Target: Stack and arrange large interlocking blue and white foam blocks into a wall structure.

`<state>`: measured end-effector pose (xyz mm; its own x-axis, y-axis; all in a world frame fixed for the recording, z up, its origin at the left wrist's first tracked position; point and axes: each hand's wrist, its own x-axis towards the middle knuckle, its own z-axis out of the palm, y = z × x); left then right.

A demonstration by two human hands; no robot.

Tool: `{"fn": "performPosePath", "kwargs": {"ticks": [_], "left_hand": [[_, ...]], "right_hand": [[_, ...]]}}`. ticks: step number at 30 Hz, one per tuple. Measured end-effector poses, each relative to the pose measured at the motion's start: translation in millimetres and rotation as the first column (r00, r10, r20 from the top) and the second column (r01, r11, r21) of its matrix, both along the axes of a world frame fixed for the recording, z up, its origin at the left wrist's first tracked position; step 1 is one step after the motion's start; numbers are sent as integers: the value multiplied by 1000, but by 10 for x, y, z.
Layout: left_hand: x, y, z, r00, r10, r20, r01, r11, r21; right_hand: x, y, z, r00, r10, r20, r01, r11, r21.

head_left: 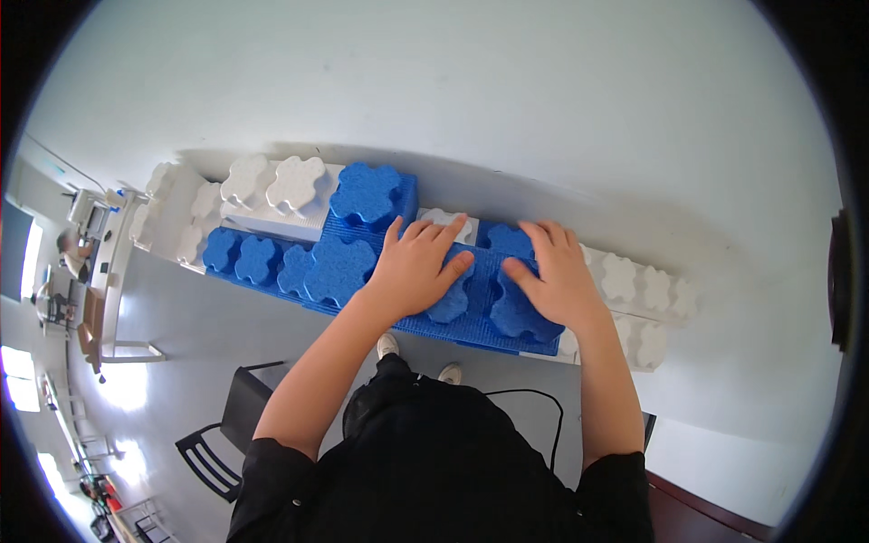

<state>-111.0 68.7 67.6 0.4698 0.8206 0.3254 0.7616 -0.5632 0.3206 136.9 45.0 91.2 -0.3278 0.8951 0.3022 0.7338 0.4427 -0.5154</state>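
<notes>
A long blue foam building block (482, 294) with large clover-shaped studs lies across the top of a low wall of similar blocks. My left hand (412, 270) rests on its middle part, fingers stretched toward the far edge and thumb out beside a stud. Over the block's right end lies my right hand (563, 288), its fingers extended over the far side and its thumb near another stud. Both palms hide parts of the block. Just beyond the gap between my hands, a blue stud (509, 239) and a white stud (445, 217) show lower down.
A raised blue block (365, 195) and a white block (272, 190) stand to the left. White studded blocks (625, 279) continue rightward along the pale wall (543, 109). A black chair (243, 407) is on the floor behind left, and a black cable (554, 407) lies near my feet. Another person (74, 253) is far left.
</notes>
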Motion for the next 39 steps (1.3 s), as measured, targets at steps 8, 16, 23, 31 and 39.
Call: {"fn": "performPosePath", "kwargs": {"ticks": [8,16,23,31,39], "left_hand": [[122,-5,-3,991,32,-127,-52,987,-150],[196,-75,-98,986,105,-125,-120,987,-112],[171,-101,-152,987,102,-121,-121,981,-153],[147,-116,-389,994,94,-59,-104,978,-180],[151,-111,-405,993,113,22,-107,974,-199]], "right_hand": [[107,-312,-354,937,-265,229,292,952,-94],[88,-222,-372,924,-275,266,316,940,-126],[-3,-293,-513,912,-288,292,320,945,-70],[-17,-309,-761,910,-314,271,343,937,-63],[8,-288,-724,919,-310,243,338,938,-81]]}}
